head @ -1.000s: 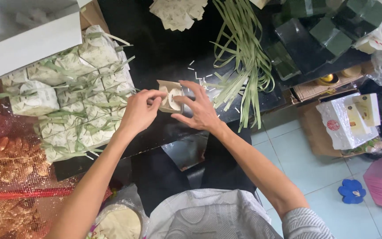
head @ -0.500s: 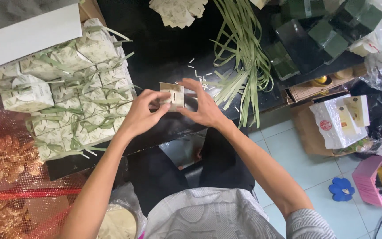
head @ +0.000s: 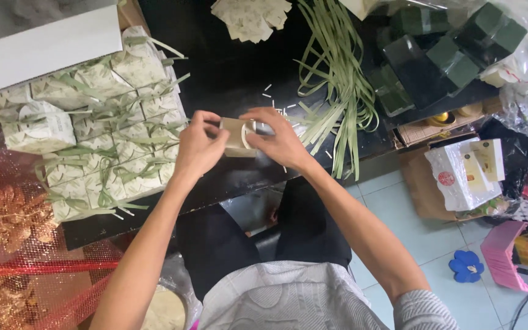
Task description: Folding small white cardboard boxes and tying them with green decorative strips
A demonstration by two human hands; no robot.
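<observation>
A small beige box (head: 238, 137) is pinched between the fingers of the left hand (head: 198, 148) and right hand (head: 282, 142) near the black table (head: 227, 67)'s front edge (ribbon-tied cream boxes (head: 102, 137) are stacked toward its left end, green ribbon strips (head: 337, 79) toward its right).
</observation>
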